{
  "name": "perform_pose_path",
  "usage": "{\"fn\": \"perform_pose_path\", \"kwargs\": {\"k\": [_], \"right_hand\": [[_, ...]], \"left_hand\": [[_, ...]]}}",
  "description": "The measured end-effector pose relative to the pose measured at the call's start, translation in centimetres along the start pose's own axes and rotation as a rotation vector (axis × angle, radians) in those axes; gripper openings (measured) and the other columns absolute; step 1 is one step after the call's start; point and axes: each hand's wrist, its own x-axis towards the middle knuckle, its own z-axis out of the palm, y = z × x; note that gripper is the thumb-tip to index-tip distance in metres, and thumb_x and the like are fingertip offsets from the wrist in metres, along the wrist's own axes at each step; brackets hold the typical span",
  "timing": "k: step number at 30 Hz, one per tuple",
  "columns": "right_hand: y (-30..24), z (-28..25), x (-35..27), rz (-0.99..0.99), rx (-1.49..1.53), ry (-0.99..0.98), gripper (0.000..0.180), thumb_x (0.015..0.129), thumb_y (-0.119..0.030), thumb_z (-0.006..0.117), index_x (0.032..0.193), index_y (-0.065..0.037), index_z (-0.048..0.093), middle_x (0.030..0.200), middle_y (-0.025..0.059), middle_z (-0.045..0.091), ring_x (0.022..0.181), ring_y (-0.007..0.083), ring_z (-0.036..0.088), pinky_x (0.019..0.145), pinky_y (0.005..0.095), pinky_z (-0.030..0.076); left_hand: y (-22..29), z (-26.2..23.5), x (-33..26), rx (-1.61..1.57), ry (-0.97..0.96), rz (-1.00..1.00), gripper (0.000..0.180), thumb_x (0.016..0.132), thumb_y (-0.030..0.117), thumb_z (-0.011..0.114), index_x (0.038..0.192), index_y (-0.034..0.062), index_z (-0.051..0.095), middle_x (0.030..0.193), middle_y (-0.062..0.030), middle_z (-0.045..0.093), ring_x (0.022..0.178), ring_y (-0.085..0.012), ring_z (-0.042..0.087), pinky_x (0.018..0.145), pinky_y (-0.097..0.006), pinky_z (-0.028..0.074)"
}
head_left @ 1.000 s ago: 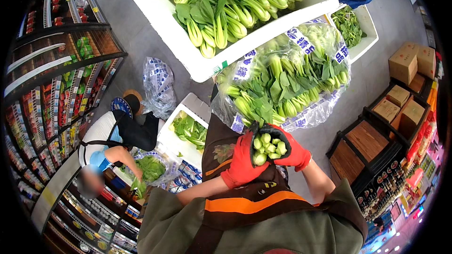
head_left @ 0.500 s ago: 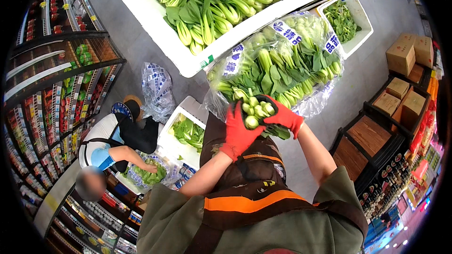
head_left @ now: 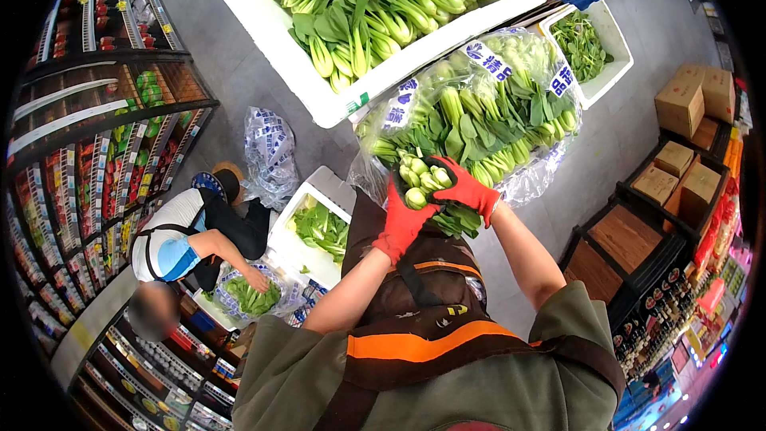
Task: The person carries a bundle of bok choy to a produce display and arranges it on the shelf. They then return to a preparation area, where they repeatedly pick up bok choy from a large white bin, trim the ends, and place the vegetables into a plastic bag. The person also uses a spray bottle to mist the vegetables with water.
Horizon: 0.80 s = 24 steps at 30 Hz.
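A bunch of bok choy (head_left: 424, 176) is held between my two red-and-black gloved hands, its pale bases facing away from me and its leaves hanging toward my apron. My left hand (head_left: 401, 211) is wrapped round its left side. From the right, my right hand (head_left: 469, 192) closes on the bunch; some fingers are hidden behind it. Just beyond lies a plastic-lined crate of bok choy (head_left: 471, 124), its clear bag with blue print folded open. Behind that stands a big white foam box (head_left: 319, 104) full of larger bok choy.
At left a crouching person (head_left: 171, 231) reaches into a bag of greens (head_left: 254, 291). A foam box of loose leaves (head_left: 351, 201) and a crumpled plastic bag (head_left: 269, 148) lie nearby. Another foam box (head_left: 618, 72) stands far right. Cartons (head_left: 681, 104) and shelves (head_left: 112, 112) flank the floor.
The bunch has shifted slightly left and away from me, with both hands still around it. The crouching person's arm has moved a little.
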Motion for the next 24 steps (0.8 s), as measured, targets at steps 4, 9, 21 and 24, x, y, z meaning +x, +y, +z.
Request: {"fn": "perform_pose_path", "kwargs": {"k": [4, 9, 21, 24], "right_hand": [[0.5, 0.7, -2.2, 0.081, 0.403, -0.065, 0.086, 0.071, -0.017, 0.079, 0.143, -0.004, 0.034, 0.143, 0.0067, 0.041, 0.131, 0.017, 0.038, 0.11, 0.0335, 0.03], [-2.3, -0.1, -6.5, 0.019, 0.68, -0.043, 0.09, 0.069, -0.016, 0.079, 0.145, -0.005, 0.032, 0.143, 0.0069, 0.041, 0.132, 0.0184, 0.037, 0.11, 0.0349, 0.031], [1.5, -5.2, -10.9, -0.54, 1.399, 0.222, 0.052, 0.088, -0.018, 0.061, 0.134, 0.0, 0.046, 0.131, 0.0146, 0.054, 0.119, 0.0281, 0.054, 0.103, 0.0439, 0.043], [3.0, -5.1, -9.6, -0.627, 1.463, 0.257, 0.051, 0.089, -0.019, 0.061, 0.134, 0.0, 0.046, 0.131, 0.0148, 0.054, 0.118, 0.0282, 0.054, 0.103, 0.0442, 0.043]], "left_hand": [[1.7, 1.5, -2.3, -0.072, 0.022, 0.028, 0.102, 0.062, 0.003, 0.082, 0.143, 0.0044, 0.021, 0.138, -0.0126, 0.038, 0.128, -0.0252, 0.04, 0.106, -0.036, 0.035], [5.4, 4.5, -5.2, 0.394, 0.074, 0.208, 0.107, 0.058, 0.005, 0.084, 0.143, 0.0027, 0.021, 0.136, -0.0156, 0.036, 0.126, -0.0305, 0.04, 0.106, -0.041, 0.034], [16.3, 15.5, -5.3, 0.884, -0.362, 0.414, 0.112, 0.066, 0.029, 0.079, 0.145, -0.0088, 0.008, 0.144, -0.0369, 0.018, 0.134, -0.0511, 0.021, 0.112, -0.049, 0.021], [15.8, 16.8, -5.1, 1.02, -0.361, 0.5, 0.109, 0.067, 0.03, 0.078, 0.143, -0.0108, 0.012, 0.14, -0.0361, 0.026, 0.131, -0.0497, 0.029, 0.11, -0.047, 0.027]]}}
